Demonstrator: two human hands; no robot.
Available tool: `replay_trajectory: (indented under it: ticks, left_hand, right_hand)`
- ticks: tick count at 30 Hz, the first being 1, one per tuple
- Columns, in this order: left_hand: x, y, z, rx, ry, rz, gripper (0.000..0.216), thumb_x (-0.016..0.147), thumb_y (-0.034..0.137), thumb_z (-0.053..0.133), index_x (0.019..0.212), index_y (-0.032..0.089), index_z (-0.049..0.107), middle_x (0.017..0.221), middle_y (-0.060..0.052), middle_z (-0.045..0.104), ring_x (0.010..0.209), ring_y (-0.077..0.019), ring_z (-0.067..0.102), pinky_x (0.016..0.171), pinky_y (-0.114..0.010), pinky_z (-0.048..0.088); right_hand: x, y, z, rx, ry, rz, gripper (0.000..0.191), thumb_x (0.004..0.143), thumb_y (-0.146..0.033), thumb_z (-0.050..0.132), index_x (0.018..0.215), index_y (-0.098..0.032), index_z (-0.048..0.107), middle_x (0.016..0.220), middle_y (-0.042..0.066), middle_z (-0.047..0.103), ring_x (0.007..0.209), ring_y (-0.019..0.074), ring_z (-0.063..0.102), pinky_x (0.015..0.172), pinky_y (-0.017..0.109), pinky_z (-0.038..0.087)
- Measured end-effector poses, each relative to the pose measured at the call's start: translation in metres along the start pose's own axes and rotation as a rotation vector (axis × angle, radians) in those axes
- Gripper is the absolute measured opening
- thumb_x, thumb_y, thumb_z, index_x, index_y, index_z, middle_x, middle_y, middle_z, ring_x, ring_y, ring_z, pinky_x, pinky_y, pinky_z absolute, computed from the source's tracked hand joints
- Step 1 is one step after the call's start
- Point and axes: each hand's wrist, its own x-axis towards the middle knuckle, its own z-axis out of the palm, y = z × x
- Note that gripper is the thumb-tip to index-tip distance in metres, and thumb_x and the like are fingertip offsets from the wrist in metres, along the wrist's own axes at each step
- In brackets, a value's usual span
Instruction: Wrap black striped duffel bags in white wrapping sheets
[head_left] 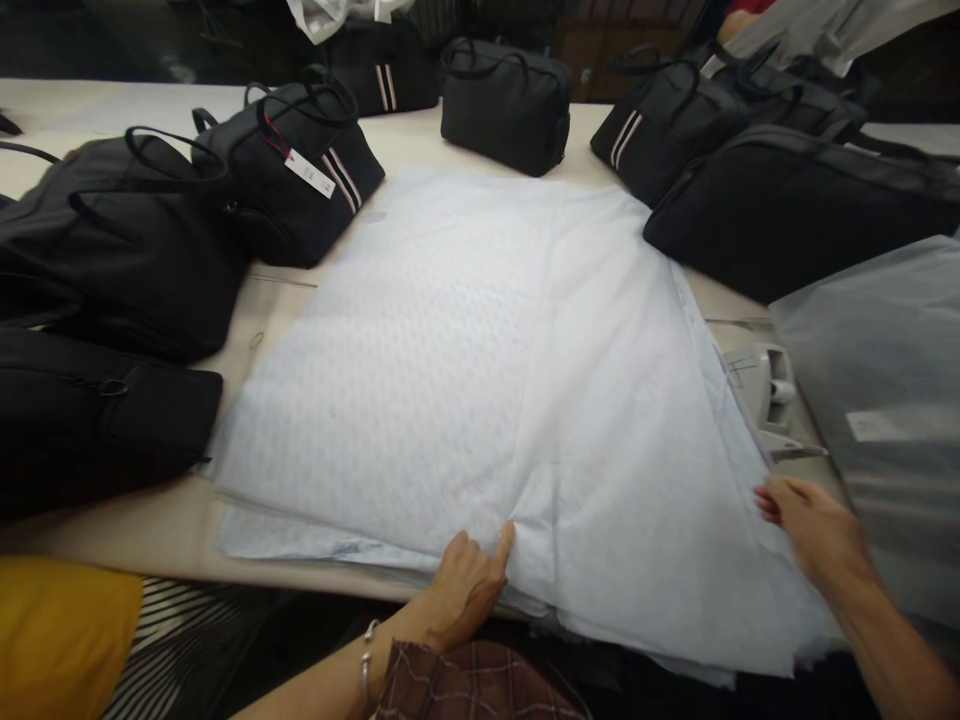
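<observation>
A broad stack of pale white tissue-paper sheets [480,380] spreads away from both hands, with black fabric handbags [292,180] beyond it. The left hand [465,585] presses a forefinger on the near edge, grasping nothing. The right hand [814,530] touches the right edge; I cannot tell its grip.

A: Where's the paper stack [420,380]?
B: Flat on the table [150,540], turned at an angle. Thin white sheets with a faint pale-blue pattern.
A: Condition?
B: Top sheet [637,430] lightly creased, whiter on the right. Near edges are fanned and uneven, overhanging the table's front.
</observation>
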Motion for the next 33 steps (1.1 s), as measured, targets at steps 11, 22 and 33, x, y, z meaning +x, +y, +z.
replay_trajectory:
  ticks: [11,22,33]
  left_hand:
    - [0.004,0.000,0.004,-0.025,0.060,0.008,0.061,0.092,0.018,0.053,0.149,0.010,0.032,0.072,-0.009,0.070,0.070,-0.0252,0.067,0.080,-0.041,0.045]
    - [0.009,-0.007,0.003,-0.077,0.077,0.038,0.061,0.094,0.030,0.054,0.148,0.010,0.035,0.074,-0.010,0.070,0.074,-0.0251,0.066,0.080,-0.040,0.045]
    - [0.009,-0.025,-0.008,-0.040,0.068,0.181,0.072,0.086,0.045,0.070,0.142,0.011,0.037,0.089,-0.011,0.070,0.091,-0.0279,0.065,0.091,-0.042,0.043]
  right_hand:
    - [-0.186,-0.101,0.184,-0.171,-1.049,-0.405,0.010,0.078,-0.013,0.053,0.083,-0.021,0.057,0.064,-0.004,0.063,0.061,0.0124,0.058,0.059,0.022,0.042]
    - [-0.172,-0.107,0.201,-0.428,-0.944,-0.283,0.021,0.069,-0.007,0.057,0.074,-0.021,0.043,0.054,-0.006,0.060,0.045,0.0105,0.055,0.048,0.020,0.035]
    - [-0.167,-0.111,0.200,-0.481,-0.955,-0.226,0.029,0.073,-0.028,0.070,0.079,-0.023,0.043,0.053,-0.006,0.062,0.046,0.0146,0.062,0.041,0.019,0.036]
